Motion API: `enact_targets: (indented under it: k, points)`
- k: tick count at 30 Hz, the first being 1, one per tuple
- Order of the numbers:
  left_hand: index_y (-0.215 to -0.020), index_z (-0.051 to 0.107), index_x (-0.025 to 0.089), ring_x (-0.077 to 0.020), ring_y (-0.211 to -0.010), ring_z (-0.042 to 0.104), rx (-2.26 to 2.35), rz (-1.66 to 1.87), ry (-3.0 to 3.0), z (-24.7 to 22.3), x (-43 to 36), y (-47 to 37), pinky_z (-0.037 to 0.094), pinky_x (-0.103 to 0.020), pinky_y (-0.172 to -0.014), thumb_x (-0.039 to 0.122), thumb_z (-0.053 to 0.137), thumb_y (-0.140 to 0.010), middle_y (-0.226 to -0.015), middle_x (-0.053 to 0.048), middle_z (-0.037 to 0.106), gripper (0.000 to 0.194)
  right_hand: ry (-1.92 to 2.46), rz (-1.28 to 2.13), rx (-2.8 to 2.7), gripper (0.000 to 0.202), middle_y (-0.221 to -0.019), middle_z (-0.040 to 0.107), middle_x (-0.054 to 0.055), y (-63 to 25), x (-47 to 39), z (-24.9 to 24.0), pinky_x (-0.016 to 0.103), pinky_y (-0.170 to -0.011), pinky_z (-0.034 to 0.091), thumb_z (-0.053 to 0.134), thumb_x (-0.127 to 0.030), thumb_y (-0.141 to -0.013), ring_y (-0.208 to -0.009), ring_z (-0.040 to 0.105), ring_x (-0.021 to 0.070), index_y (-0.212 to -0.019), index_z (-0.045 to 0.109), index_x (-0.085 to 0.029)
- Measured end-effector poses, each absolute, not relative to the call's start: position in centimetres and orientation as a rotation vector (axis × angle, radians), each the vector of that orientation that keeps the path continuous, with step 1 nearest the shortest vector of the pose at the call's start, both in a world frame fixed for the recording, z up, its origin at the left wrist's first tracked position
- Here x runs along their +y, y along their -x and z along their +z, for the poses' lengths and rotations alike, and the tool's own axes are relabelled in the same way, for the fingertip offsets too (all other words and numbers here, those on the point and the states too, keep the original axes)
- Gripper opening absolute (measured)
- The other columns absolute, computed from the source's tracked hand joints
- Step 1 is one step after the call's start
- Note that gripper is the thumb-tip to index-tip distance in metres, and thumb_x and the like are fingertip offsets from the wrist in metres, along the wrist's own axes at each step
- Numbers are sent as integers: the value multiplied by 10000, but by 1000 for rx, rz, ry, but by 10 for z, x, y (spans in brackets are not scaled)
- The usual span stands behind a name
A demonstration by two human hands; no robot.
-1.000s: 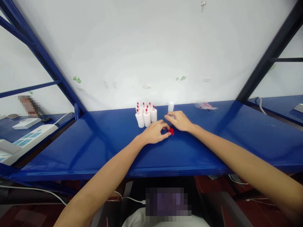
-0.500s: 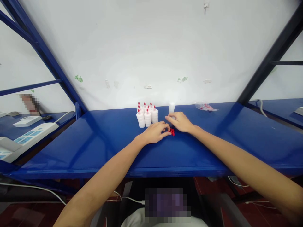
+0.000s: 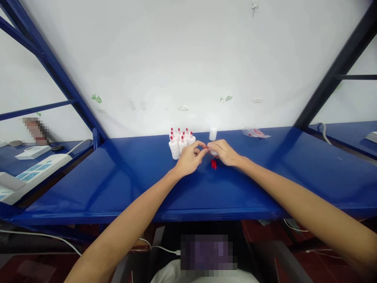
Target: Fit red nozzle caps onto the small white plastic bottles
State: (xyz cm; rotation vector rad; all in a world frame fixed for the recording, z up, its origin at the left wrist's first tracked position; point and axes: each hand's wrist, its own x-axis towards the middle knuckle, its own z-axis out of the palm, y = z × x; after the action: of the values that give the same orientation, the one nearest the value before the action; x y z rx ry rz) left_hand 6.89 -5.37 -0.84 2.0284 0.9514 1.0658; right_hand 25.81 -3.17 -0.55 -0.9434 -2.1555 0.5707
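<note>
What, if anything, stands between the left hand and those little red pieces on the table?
Nothing visible does: only the surface of the blue table lies between the left hand and the red pieces.

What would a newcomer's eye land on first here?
Probably the white bottles with red tips, grouped upright on the blue table, beside the left hand. Next, the red caps in a small pile just below the right hand, whose fingertips meet the left's.

No readable text, labels, brands, numbers or signs on bottles (image 3: 174,149), power strip (image 3: 35,175) or wall (image 3: 182,59).
</note>
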Motion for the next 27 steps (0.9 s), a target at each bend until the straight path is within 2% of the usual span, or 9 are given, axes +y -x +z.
enact_targets:
  k: [5, 8, 12, 15, 18, 20, 23, 27]
  points:
    - [-1040, 563, 183, -74, -389, 513, 967, 1149, -1980, -9, -56, -68, 398, -176, -424, 436, 506, -952, -550, 63, 553, 273, 961, 548, -2171, 535, -555, 479, -16, -255, -34, -4, 272, -577, 287, 335, -568, -965, -530, 431, 119, -629, 489, -181]
    - [-1072, 578, 183, -71, -413, 524, 922, 1159, -2023, -11, -55, -68, 418, -185, -451, 418, 512, -955, -585, 59, 557, 271, 1024, 576, -2149, 534, -566, 484, -13, -255, -34, -3, 270, -568, 285, 341, -572, -961, -539, 435, 123, -638, 504, -180]
    - [-1005, 654, 178, -108, -624, 576, 896, 1279, -2237, -11, -52, -69, 470, -241, -620, 325, 565, -933, -716, 3, 626, 186, 985, 679, -2145, 524, -551, 427, -20, -254, -34, 0, 273, -553, 286, 347, -569, -950, -534, 386, 121, -608, 465, -191]
    - [-915, 694, 185, -158, -776, 578, 985, 1412, -2371, -8, -54, -70, 479, -304, -754, 278, 607, -906, -777, -30, 646, 128, 953, 704, -2112, 483, -591, 483, -6, -253, -35, 2, 274, -577, 324, 401, -549, -935, -562, 430, 128, -624, 486, -190]
    - [-882, 711, 200, -186, -834, 580, 1059, 1491, -2394, -5, -57, -71, 472, -355, -842, 277, 642, -883, -759, -27, 655, 103, 925, 732, -2081, 476, -590, 518, 3, -252, -36, 3, 277, -589, 349, 419, -540, -932, -561, 461, 131, -641, 531, -181]
    - [-878, 719, 199, -175, -788, 574, 1057, 1515, -2369, -5, -58, -72, 474, -347, -820, 279, 641, -882, -721, -19, 647, 111, 899, 772, -2084, 511, -540, 503, -1, -252, -36, 3, 277, -576, 352, 394, -538, -944, -527, 451, 128, -607, 532, -180]
    - [-894, 732, 178, -136, -661, 534, 1001, 1505, -2291, -8, -57, -72, 466, -294, -701, 271, 624, -882, -667, -10, 618, 144, 870, 819, -2103, 543, -513, 534, 11, -252, -37, 4, 279, -580, 372, 377, -523, -956, -511, 481, 132, -566, 533, -180]
    - [-931, 740, 155, -100, -581, 499, 925, 1489, -2168, -12, -55, -73, 437, -253, -609, 285, 629, -869, -644, 0, 611, 182, 838, 836, -2120, 497, -502, 504, -4, -253, -39, 5, 278, -564, 355, 395, -483, -950, -504, 447, 125, -558, 491, -193]
